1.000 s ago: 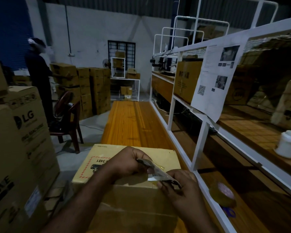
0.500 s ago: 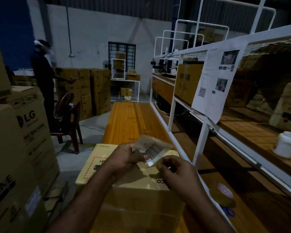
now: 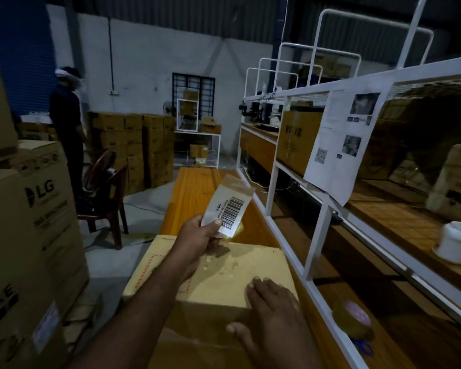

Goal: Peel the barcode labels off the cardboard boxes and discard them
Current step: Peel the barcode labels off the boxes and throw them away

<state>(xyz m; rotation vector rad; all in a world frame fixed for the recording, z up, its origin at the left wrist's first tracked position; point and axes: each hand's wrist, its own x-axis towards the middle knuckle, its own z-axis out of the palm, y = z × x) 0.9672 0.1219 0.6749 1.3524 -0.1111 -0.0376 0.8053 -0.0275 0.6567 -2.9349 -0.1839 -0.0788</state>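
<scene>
**Fig. 1.** We observed the left hand (image 3: 197, 239) pinching the barcode label (image 3: 228, 209) between thumb and fingers, held clear above the cardboard box (image 3: 266, 265). Below and right of that hand, the right hand (image 3: 274, 302) lay flat with straight fingers on the box's top, thumb over its front edge. Pale residue (image 3: 225, 263) marked the top between the 2 hands.

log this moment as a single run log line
phase: label peeled, not yet discarded | left hand: pinches barcode label, held clear of cardboard box | right hand: rests flat on box top
</scene>
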